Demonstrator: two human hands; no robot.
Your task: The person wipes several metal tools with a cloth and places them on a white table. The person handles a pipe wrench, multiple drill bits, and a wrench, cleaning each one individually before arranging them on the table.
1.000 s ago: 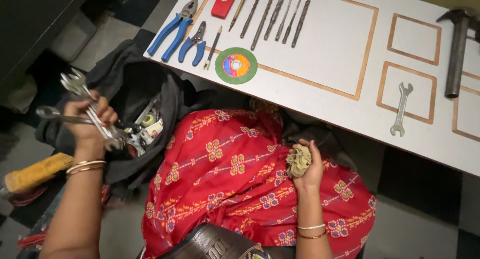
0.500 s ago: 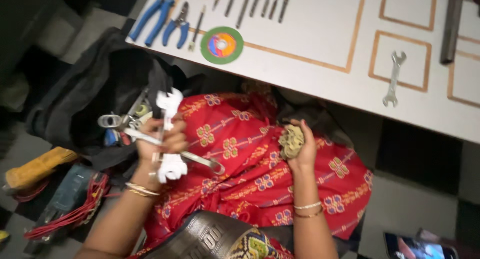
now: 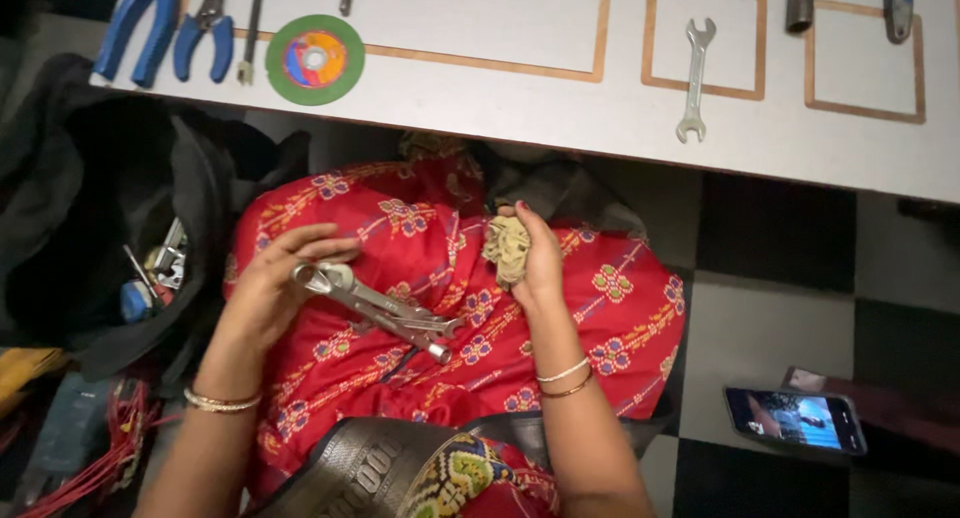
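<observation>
While my left hand (image 3: 275,288) lies half open over my lap, left of centre in the frame, its fingers curl loosely round the ring ends of a bunch of spanners (image 3: 375,310); the thumb sits on top and the grip is not clamped. Shafts run from the palm down and right across the red cloth (image 3: 600,308), free ends fanned slightly.

Handling, judged: steel, stiff, fairly heavy for one hand, smooth and likely slick; the pieces look loose against one another, so they may slide or splay if tipped. Best hold looks to be across the middle of the shafts, where they lie tight together, not at the ring ends.

My right hand (image 3: 535,253), just right of centre, is closed round a rag (image 3: 505,248), fingers wrapped, the crumpled cloth showing at the thumb side. Rag: soft, light, no care needed.

Outward: a dark tool bag (image 3: 100,198) at the left edge. White table (image 3: 500,93) across the top, with blue pliers (image 3: 165,28) and a green disc (image 3: 314,59) upper left, one spanner (image 3: 693,78) upper right. Phone (image 3: 795,418) on the floor, lower right.
</observation>
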